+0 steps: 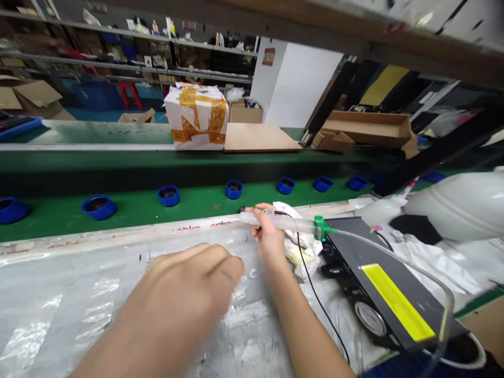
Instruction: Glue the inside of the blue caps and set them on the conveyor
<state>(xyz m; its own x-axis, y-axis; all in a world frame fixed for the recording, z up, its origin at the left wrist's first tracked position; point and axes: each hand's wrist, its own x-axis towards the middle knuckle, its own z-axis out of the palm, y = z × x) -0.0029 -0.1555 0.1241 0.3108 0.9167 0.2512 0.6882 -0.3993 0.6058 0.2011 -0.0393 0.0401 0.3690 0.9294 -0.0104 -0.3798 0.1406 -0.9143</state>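
Head cam: R hand (271,239) grips syringe (297,224), fill unclear; L hand (197,281) blurred, can't tell grip.

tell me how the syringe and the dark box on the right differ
The syringe is slim and translucent; the dark box is far bulkier and opaque. The syringe is held in the right hand; no hand is on the dark box. The syringe has a green cap, the dark box a yellow label.
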